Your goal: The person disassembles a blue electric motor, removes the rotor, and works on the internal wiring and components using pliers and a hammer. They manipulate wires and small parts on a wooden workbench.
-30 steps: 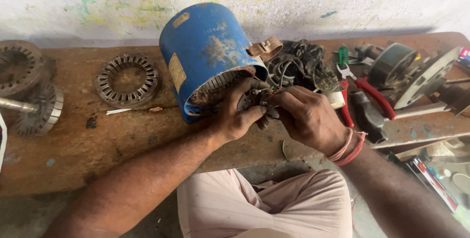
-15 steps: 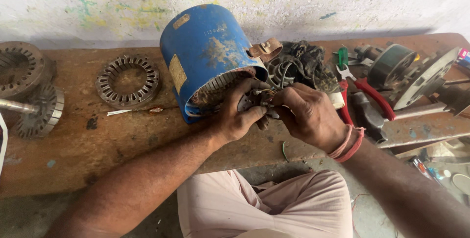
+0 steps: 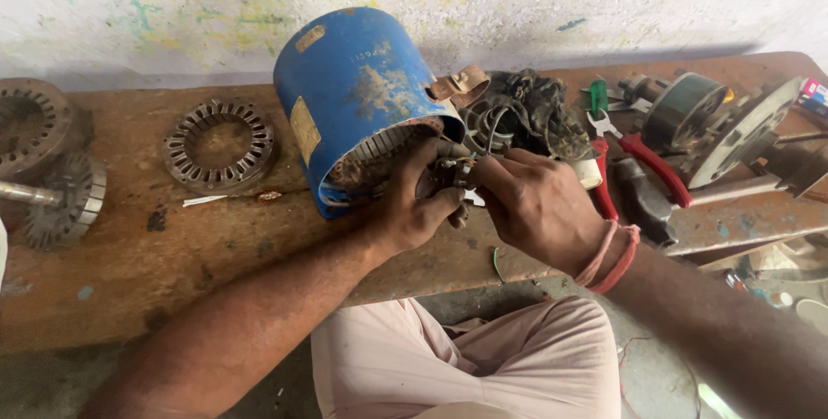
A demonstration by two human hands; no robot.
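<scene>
On the surface (image 3: 129, 281), a rotor (image 3: 52, 199) and stator ring (image 3: 220, 145) lie at left. The blue motor (image 3: 358, 117) lies tilted at centre, open end toward the person. Left hand (image 3: 414, 203) and right hand (image 3: 535, 208) meet at that opening, fingers pinching wires (image 3: 448, 173). Red pliers (image 3: 634, 156) lie at right.

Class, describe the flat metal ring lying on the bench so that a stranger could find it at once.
Start at the big blue motor casing on the wooden bench. Left of it lies a flat slotted ring, hollow in the middle. Unlike the thicker slotted core further left, it is thin and has no shaft.
</scene>
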